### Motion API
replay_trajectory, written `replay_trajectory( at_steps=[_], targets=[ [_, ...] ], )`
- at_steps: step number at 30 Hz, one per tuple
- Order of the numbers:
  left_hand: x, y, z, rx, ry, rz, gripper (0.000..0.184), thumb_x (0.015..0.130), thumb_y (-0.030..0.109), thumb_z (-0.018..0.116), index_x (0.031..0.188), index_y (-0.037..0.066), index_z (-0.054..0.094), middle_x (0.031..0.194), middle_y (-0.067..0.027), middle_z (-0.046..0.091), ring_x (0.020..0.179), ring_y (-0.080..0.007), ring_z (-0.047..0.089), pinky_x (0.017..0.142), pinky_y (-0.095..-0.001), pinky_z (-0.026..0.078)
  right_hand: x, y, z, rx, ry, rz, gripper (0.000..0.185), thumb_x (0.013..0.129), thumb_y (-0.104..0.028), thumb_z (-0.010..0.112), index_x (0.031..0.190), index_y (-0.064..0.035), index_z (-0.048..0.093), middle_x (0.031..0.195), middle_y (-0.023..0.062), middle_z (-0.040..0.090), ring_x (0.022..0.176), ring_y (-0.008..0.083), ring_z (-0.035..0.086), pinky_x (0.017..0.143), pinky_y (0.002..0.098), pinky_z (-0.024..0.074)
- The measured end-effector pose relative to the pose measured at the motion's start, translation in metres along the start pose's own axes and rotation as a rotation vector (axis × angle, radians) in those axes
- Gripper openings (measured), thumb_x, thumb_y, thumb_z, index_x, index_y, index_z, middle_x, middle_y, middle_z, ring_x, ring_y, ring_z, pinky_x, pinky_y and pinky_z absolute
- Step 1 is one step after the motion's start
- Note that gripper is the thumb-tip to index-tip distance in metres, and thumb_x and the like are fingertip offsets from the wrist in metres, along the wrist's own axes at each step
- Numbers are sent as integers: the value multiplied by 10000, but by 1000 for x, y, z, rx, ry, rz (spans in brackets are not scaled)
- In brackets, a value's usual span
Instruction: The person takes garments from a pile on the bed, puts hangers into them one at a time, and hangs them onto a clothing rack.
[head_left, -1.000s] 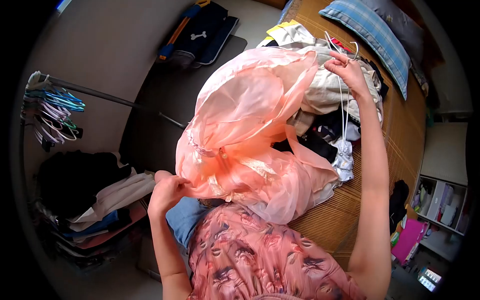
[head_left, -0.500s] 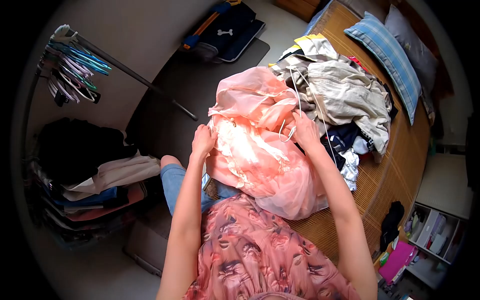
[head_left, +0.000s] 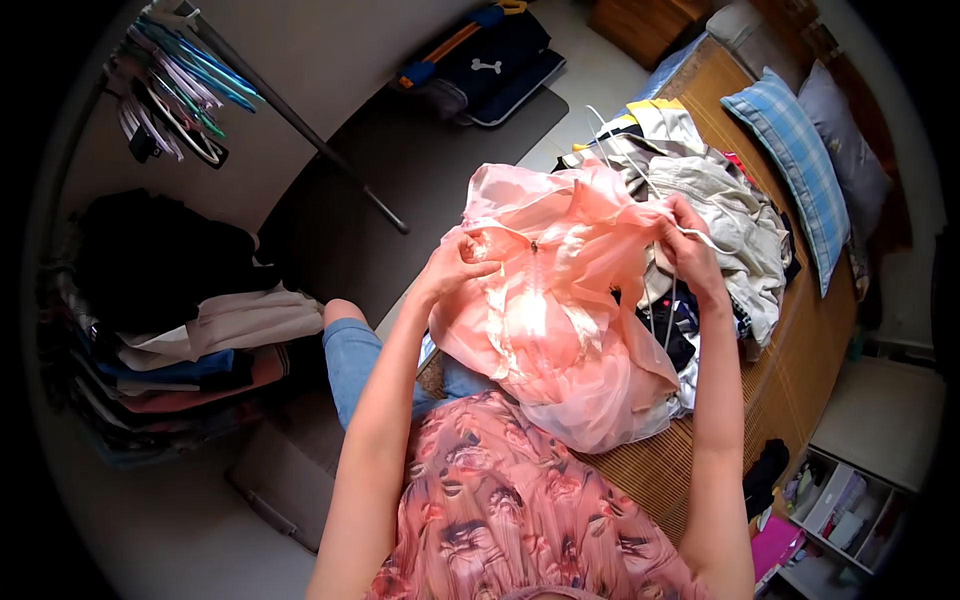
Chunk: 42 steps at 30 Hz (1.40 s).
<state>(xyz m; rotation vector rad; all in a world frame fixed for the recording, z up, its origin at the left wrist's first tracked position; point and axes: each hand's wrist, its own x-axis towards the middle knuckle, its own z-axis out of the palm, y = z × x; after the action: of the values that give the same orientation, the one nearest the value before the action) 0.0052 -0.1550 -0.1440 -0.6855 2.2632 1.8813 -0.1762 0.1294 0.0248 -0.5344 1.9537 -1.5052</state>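
Note:
A sheer pink garment (head_left: 560, 330) with lace trim is spread between my hands, above my lap and the bed edge. My left hand (head_left: 455, 268) pinches its left side near the lace. On the other side, my right hand (head_left: 688, 245) grips the garment's upper right part together with a white hanger (head_left: 648, 180). The hanger's thin frame sticks up past that hand and also runs down beside the wrist. Folds of cloth hide some of my fingertips.
A heap of clothes (head_left: 715, 190) lies on the woven bed mat (head_left: 790, 385), near a blue plaid pillow (head_left: 790, 150). Left are a metal rail (head_left: 300, 125) with hangers (head_left: 180, 90) and a stack of folded clothes (head_left: 200, 370). An open drawer (head_left: 850, 510) is at lower right.
My right hand has moved up and right with the hanger, drawing the pink garment wider. My left hand has shifted slightly right and up along its edge. The view has turned a little.

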Motion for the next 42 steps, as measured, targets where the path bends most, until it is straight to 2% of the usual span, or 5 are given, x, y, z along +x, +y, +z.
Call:
replay_trajectory(
  at_steps=[8,12,16,24,42],
  targets=[
    [59,34,59,173,35,338,750,896,467,536,1410,-32,314,1477,-213,292,1378,-298,293,1127,-362,218,-63,-122,-40,-49,-5,-209,221,906,-292,620,882,-95,523,688,-81,469,523,-19,292,453,173,178],
    [50,80,71,117,-215,383,639,868,456,545,1329,26,443,1308,-168,505,1266,-284,434,1153,-364,139,-75,-134,-60,-48,1,-219,232,895,-310,629,845,-106,532,656,-82,455,509,-18,295,445,177,170],
    [27,124,54,219,-561,280,268,784,277,699,948,65,722,785,-55,693,757,-78,594,717,-275,477,-63,-150,-74,-240,73,-98,159,929,-237,568,881,-85,578,665,-95,454,534,-22,299,462,168,194],
    [57,323,-138,58,831,1102,303,896,324,649,936,24,651,716,2,630,660,-58,520,603,-231,440,10,-195,-115,-961,924,-692,201,960,-86,453,1007,-63,648,823,-85,573,683,-15,429,553,159,333],
    [-144,160,-89,362,-135,132,162,855,92,643,952,-37,636,700,-48,538,660,-65,483,585,-240,428,-183,-60,-58,-525,173,183,174,904,-109,525,885,-29,679,794,31,698,570,40,480,519,217,358]
  ],
)
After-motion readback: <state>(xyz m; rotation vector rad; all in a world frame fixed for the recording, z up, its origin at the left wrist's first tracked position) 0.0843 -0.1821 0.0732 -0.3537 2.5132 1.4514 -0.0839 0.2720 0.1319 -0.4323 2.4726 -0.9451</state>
